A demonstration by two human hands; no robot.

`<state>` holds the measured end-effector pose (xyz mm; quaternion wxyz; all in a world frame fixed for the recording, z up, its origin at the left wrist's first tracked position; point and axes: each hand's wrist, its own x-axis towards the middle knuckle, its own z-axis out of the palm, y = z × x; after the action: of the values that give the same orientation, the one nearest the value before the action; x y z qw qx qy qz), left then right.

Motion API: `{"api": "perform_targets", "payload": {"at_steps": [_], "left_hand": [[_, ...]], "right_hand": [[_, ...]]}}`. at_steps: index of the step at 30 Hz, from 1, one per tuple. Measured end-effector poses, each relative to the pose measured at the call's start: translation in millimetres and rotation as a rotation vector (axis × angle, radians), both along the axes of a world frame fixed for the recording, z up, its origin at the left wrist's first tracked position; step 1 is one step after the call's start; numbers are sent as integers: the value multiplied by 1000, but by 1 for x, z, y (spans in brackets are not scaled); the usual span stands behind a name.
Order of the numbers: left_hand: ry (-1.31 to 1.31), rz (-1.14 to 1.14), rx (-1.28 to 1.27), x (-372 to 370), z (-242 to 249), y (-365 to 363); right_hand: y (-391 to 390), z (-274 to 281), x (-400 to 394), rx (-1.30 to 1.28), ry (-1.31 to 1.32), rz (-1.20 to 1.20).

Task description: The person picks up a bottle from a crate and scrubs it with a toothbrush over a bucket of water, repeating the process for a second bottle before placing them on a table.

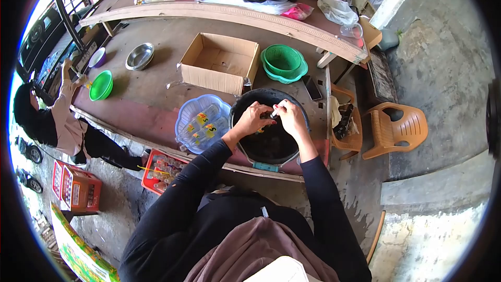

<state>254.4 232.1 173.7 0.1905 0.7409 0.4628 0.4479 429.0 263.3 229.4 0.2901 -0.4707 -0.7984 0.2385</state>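
Both my hands meet over a round black tub (305, 149) with a dark inside. My left hand (252, 120) has its fingers bent inward, tips pressed together near the tub's middle. Against it, my right hand (290, 117) pinches a small whitish piece (274, 112); I cannot tell what it is. A yellow patch shows just below my left fingers. Touching the tub on the left is a translucent blue scalloped basin (181, 125), with several clear packs or bottles bearing yellow-green labels (210, 129) inside.
Behind the tub stand an open cardboard box (219, 78), green basins (284, 61) and a phone (312, 87). A metal bowl (140, 56) and green bowl (101, 85) lie left, near another person (62, 120). A red crate of bottles (163, 171) is below; brown chairs (395, 130) stand right.
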Motion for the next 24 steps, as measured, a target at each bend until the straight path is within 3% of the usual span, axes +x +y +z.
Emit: {"api": "perform_targets", "payload": {"at_steps": [1, 3, 5, 8, 11, 13, 14, 15, 17, 19, 21, 23, 24], "left_hand": [[3, -5, 4, 1, 9, 0], [11, 44, -40, 1, 19, -7], [-22, 46, -40, 4, 16, -5], [-13, 44, -54, 3, 18, -7], [-18, 25, 13, -1, 16, -5], [-33, 14, -71, 1, 15, -6], [-17, -1, -55, 1, 14, -6], [1, -19, -38, 1, 14, -5], [6, -53, -11, -1, 15, -6], [6, -20, 9, 0, 17, -5], [-33, -3, -39, 1, 16, -6], [-16, -32, -14, 0, 8, -2], [13, -81, 23, 0, 7, -2]], "right_hand": [[1, 9, 1, 4, 3, -5], [-1, 21, 4, -81, 395, -192], [-8, 19, -3, -84, 298, -234], [-4, -25, -7, -51, 235, -92], [-14, 33, 0, -31, 464, -259], [-8, 26, 6, -46, 343, -295], [5, -7, 7, -62, 261, -69], [4, -5, 1, -76, 178, 154], [-1, 4, 5, -42, 130, 126], [-2, 28, 6, -92, 524, -104], [1, 24, 12, -51, 486, -183], [7, -12, 7, -66, 265, 152], [0, -14, 0, -101, 106, 41]]}}
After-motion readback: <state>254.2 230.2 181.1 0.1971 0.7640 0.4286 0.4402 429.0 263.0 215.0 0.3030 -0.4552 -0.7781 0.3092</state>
